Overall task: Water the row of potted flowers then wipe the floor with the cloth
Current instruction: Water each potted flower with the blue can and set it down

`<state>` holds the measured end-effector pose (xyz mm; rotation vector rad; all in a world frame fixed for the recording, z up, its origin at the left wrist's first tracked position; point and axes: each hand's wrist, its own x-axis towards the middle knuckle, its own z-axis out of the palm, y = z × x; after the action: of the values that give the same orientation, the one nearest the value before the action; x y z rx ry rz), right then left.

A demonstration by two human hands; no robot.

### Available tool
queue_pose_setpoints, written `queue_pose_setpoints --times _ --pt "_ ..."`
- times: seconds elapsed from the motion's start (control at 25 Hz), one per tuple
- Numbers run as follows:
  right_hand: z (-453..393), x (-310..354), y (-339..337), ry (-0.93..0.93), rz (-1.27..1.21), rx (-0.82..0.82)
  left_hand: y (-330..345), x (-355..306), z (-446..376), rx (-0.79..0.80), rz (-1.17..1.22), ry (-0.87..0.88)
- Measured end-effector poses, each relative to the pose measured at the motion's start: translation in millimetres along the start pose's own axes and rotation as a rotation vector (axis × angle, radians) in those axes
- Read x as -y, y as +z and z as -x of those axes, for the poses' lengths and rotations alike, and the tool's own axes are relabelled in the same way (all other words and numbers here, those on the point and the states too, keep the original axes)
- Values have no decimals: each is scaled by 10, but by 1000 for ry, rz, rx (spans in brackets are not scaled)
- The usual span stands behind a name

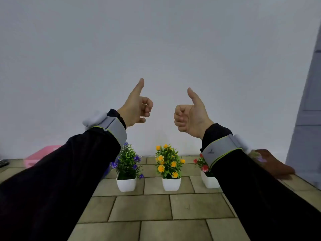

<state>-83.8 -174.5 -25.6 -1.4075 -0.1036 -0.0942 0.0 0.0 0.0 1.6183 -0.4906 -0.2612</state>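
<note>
Three small white pots stand in a row on the tiled floor point(142, 208) near the wall: a purple-flowered plant point(127, 164), a yellow-flowered plant point(169, 164) and a red-flowered plant point(202, 165) partly hidden by my right sleeve. My left hand point(137, 106) and my right hand point(190, 116) are both raised in front of the wall, well above the pots. Each has its fingers curled into a fist with the thumb pointing up, and neither holds anything. Grey bands wrap both wrists over dark sleeves.
A pink plastic container point(37, 156) sits on the floor at the left against the wall. A brown cloth-like thing point(274, 162) lies at the right near the wall's corner. A dark object point(3, 162) shows at the far left edge. A grey door panel point(307, 119) rises at right.
</note>
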Motion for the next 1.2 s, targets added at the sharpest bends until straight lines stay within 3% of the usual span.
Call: queue_pose_setpoints --times 0.28,0.4,0.52,0.76,1.2 --pt "-496 -911 489 73 160 -19 -783 814 -200 -349 -432 -26" --pt "-649 -1359 663 87 275 -103 -1198 1347 -325 -559 -721 -249" --pt "-675 -1643 745 105 347 -188 -1402 1768 -359 -686 -708 -395" --pt "-787 -1909 777 135 344 -233 -1615 2215 -600 -705 -559 -405" --pt "-758 -1777 981 54 507 -274 -1915 2126 -144 -561 -668 -251"
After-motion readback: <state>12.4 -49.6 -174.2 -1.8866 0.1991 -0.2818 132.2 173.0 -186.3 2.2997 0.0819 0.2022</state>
